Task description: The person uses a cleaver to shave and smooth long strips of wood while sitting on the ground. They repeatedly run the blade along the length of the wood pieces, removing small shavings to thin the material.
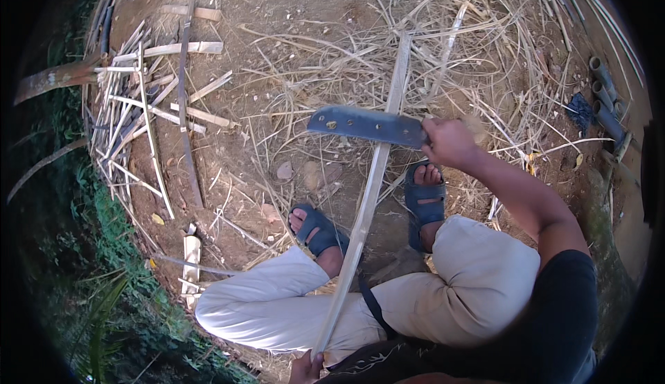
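My right hand [449, 145] is closed round the handle of a broad dark machete [364, 123]. Its blade points left and has several holes along it. Beneath the blade, a long pale split-bamboo strip [367, 207] runs from my lap up to the straw on the ground; whether blade and strip touch, I cannot tell. At the bottom edge my left hand [305, 368] grips the strip's near end, with its fingers partly cut off by the frame. The strip passes between my sandalled feet, the left sandal [317, 229] and the right sandal [424, 207].
Bamboo shavings [332, 65] litter the dirt ahead. At left lies a heap of split sticks [131, 107] with a long dark strip [183, 107] beside it. Green plants [104, 245] border the left side. Dark hollow bamboo tubes [606, 107] lie at far right near a crumpled dark-blue bag [579, 112].
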`<state>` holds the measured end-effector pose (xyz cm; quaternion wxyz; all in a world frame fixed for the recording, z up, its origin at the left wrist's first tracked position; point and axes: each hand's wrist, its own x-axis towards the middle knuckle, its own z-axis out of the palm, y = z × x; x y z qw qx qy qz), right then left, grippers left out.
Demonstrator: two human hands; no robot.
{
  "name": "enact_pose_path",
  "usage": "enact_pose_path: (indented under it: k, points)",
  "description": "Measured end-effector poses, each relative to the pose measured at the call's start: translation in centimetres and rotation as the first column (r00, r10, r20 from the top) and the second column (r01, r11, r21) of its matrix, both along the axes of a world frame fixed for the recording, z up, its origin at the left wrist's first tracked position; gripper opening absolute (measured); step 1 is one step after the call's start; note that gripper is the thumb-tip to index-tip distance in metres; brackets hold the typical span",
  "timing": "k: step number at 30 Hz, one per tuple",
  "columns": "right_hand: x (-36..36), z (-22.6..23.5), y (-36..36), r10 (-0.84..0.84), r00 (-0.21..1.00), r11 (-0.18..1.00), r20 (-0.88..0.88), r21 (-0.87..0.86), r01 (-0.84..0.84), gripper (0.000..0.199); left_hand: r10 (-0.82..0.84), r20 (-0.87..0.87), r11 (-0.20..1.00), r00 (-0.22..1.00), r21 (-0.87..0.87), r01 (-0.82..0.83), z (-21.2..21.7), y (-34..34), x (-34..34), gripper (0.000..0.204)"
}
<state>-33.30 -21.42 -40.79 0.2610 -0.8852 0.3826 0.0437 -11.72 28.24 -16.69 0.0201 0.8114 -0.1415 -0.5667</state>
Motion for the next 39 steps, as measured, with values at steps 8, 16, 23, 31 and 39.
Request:
enact_pose_path:
  k: [8, 16, 23, 31, 39]
  points:
    - [-0.2, -2.0, -3.4, 0.235, 0.957, 0.972, -0.172, 0.025, -0.235, 0.026, 0.068, 0.102, 0.995, 0.992, -0.074, -0.060, -3.7, 5.5, -0.1, 0.035]
    - [-2.1, -4.4, -7.6, -0.201, 0.949, 0.973, -0.241, 0.063, 0.222, 0.024, 0.075, 0.034, 0.989, 0.997, -0.128, -0.070, -2.4, -2.6, -0.9, 0.035]
    - [-6.9, -8.4, -12.6, -0.576, 0.761, 0.801, -0.299, -0.018, 0.599, 0.030, 0.110, -0.023, 0.992, 0.994, -0.062, -0.111, -2.5, -1.1, -0.3, 0.048]
    - [-5.0, -5.8, -10.1, -0.698, 0.714, 0.708, -0.049, 0.106, 0.699, 0.030, -0.058, 0.168, 0.980, 0.984, -0.178, 0.088, -1.6, -2.4, -1.3, 0.031]
    - [-2.1, 2.5, -5.8, -0.420, 0.840, 0.904, 0.344, 0.071, 0.423, 0.022, -0.208, 0.401, 0.828, 0.892, -0.413, 0.379, -5.1, -18.0, -3.0, 0.024]
